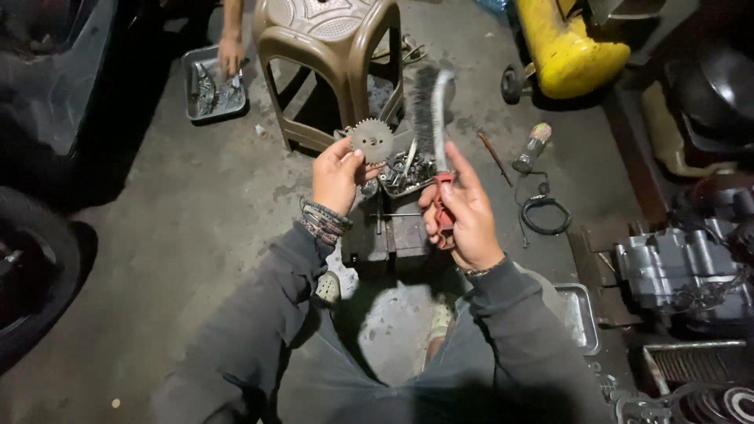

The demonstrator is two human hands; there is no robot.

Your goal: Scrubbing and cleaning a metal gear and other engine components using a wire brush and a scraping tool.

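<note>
Open concrete floor (181,228) to our left, wide and bare, easy lane for the left hand (338,174). Ahead it's tight: the brown plastic stool (330,63) stands just behind the sprocket (372,140), and the parts tray (408,174) and the dark block (390,234) under it sit between our hands. Right hand (463,216) has a narrow gap; the wire brush (433,118) sticks up there. Further right: bottle (532,146), cable coil (545,215), engine block (683,271), metal pan (580,314). Yellow tank (561,47) closes the far right. Another person's hand (230,55) and grey tray (210,82) at far left.
</note>
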